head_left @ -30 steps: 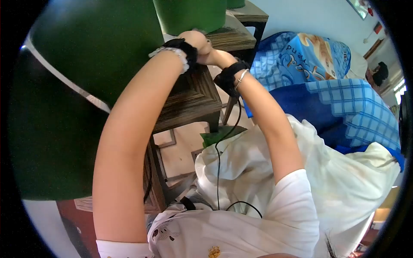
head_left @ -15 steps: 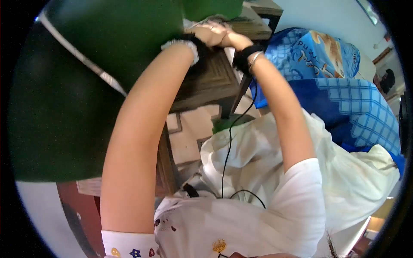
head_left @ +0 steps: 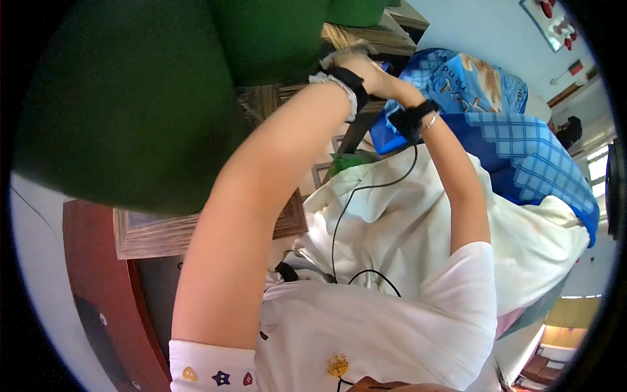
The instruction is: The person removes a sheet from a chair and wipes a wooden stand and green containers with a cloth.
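My left hand (head_left: pixel 360 70) and my right hand (head_left: pixel 393 86) are close together at the wooden frame of the green seat, partly overlapping. Against the fingers of my left hand is a greyish crumpled cloth (head_left: pixel 353 51), resting on or just above the wood-grain ledge (head_left: pixel 375 39). Blur hides most of its outline. The fingers of my right hand are largely hidden behind the left. A black band and a pale scrunchie (head_left: pixel 336 83) circle my left wrist; a black band (head_left: pixel 413 119) and a bracelet are on the right one.
Large green cushions (head_left: pixel 130 111) fill the left side. A lower wood-grain frame (head_left: pixel 157 232) and a dark red wooden panel (head_left: pixel 98 261) lie below them. To the right are blue checked bedding (head_left: pixel 548 150) and a printed blue bag (head_left: pixel 480 85). A black cable (head_left: pixel 356 189) runs from my right wrist.
Both hands have moved to the right and slightly nearer along the wood-grain frame. The camera view has shifted, so the green cushions appear in different places.
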### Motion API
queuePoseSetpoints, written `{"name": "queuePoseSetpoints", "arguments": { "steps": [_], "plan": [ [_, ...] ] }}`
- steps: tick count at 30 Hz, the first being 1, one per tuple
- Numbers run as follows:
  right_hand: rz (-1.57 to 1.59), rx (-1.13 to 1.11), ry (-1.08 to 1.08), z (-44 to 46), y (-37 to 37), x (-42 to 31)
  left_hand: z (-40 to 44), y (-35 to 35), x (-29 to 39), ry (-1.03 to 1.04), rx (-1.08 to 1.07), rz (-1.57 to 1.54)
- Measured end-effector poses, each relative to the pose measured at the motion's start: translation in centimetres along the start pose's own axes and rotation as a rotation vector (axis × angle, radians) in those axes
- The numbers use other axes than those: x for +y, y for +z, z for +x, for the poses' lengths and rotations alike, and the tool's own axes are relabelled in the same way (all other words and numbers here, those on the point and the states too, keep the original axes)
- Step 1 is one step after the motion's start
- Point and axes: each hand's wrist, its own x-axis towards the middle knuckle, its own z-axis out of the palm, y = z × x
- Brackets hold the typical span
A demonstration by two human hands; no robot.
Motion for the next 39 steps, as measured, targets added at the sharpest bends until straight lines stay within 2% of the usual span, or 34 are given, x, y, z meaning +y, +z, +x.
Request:
{"name": "queuePoseSetpoints", "arguments": {
  "steps": [1,3,5,7,9,10,11,13,14,15,17,19,21,22,23,25,27,28,29,30,31,35,36,38,39],
  "plan": [
    [-0.043,0.037,0.013,-0.5,-0.5,-2.2,-2.1,-2.4,1.4,-0.094,-0.042,-0.050],
    [-0.086,0.074,0.036,-0.8,-1.6,-6.5,-3.0,-0.5,0.9,0.111,-0.096,0.237],
    [0.192,0.103,0.145,-0.5,-2.5,-10.6,-2.2,2.5,0.0,0.108,-0.143,0.211],
    [0.184,0.083,0.171,-0.1,-1.0,-12.1,-4.1,2.4,0.3,0.105,-0.191,0.188],
    [0.127,0.156,-0.002,0.7,0.1,-13.6,-8.5,-1.7,0.7,-0.036,-0.199,0.194],
    [0.121,0.164,0.006,1.4,-0.2,-15.1,-10.3,-4.3,0.6,-0.174,-0.305,0.164],
    [0.152,0.090,0.126,2.2,-1.0,-17.4,-11.6,-5.7,0.7,-0.306,-0.301,0.169],
    [0.215,-0.061,0.367,3.2,-2.1,-21.1,-12.5,-4.2,-2.1,-0.062,-0.183,0.159],
    [0.009,-0.008,0.116,2.9,-0.5,-19.0,-13.4,-5.6,-1.2,-0.236,-0.153,0.034],
    [-0.005,-0.006,0.123,2.8,-0.2,-19.4,-14.1,-5.8,-1.1,-0.223,-0.145,0.032],
    [0.139,0.045,0.278,3.1,-0.3,-20.5,-15.1,-6.2,-1.3,-0.226,-0.122,0.016],
    [0.189,0.115,0.213,3.1,-1.1,-22.1,-15.7,-6.5,-1.3,-0.140,-0.100,0.052],
    [0.349,0.058,0.303,3.3,-2.0,-23.9,-16.5,-6.9,-1.1,-0.112,-0.124,0.031],
    [0.214,0.027,0.306,3.2,-2.4,-24.7,-16.9,-7.0,-0.8,-0.119,-0.127,0.045],
    [0.213,0.027,0.311,3.2,-3.0,-25.8,-16.7,-6.2,-0.8,-0.114,-0.129,0.043],
    [0.179,-0.154,0.294,3.3,-4.1,-27.1,-15.7,-4.1,-1.3,-0.133,-0.155,0.076],
    [0.109,-0.209,0.186,0.1,2.1,-18.8,-17.4,-4.8,-1.4,0.100,-0.052,0.119],
    [0.107,-0.134,0.219,1.3,-0.4,-22.2,-18.1,-6.4,-0.9,-0.011,-0.103,0.067],
    [0.008,-0.178,0.020,0.5,1.4,-19.7,-17.9,-5.8,-1.3,0.005,-0.060,-0.019],
    [0.051,-0.112,0.071,3.0,-2.6,-25.3,-18.4,-6.9,-1.0,-0.103,-0.098,-0.070],
    [0.148,-0.113,0.159,3.1,-2.2,-25.0,-18.5,-7.4,-1.0,-0.106,-0.135,-0.087],
    [0.198,0.007,0.191,3.0,-0.2,-23.8,-18.8,-8.4,-0.7,-0.110,-0.238,-0.059],
    [0.203,0.023,0.185,3.1,-0.3,-24.2,-18.8,-8.3,-0.7,-0.113,-0.239,-0.040],
    [0.292,-0.036,0.345,3.0,-1.0,-25.3,-18.9,-7.8,-1.0,0.016,-0.161,-0.043],
    [0.308,-0.030,0.334,3.2,-1.8,-26.1,-19.1,-8.0,-1.1,0.004,-0.170,-0.030]
  ]
}}
